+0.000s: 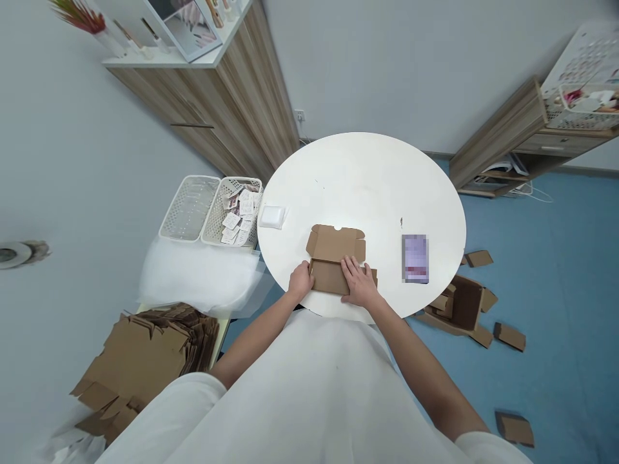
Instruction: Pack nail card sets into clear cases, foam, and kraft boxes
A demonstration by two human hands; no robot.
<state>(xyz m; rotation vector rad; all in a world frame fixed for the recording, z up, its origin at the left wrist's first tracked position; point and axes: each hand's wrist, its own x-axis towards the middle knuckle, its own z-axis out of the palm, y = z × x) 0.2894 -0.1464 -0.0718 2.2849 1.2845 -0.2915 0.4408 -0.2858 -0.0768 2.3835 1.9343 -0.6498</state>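
A flat brown cardboard box blank (334, 245) lies on the near part of the round white table (362, 180), its far flaps partly raised. My left hand (300, 281) grips the blank's near left edge with curled fingers. My right hand (358, 282) rests palm down on the near panel, fingers stretched out and pressing on it.
A small white packet (271, 216) lies at the table's left edge and a phone (415, 258) at its right. Two white baskets (211, 209), one with small cards, stand to the left. A stack of cardboard blanks (140, 354) sits lower left. Folded boxes (464, 306) lie on the blue floor.
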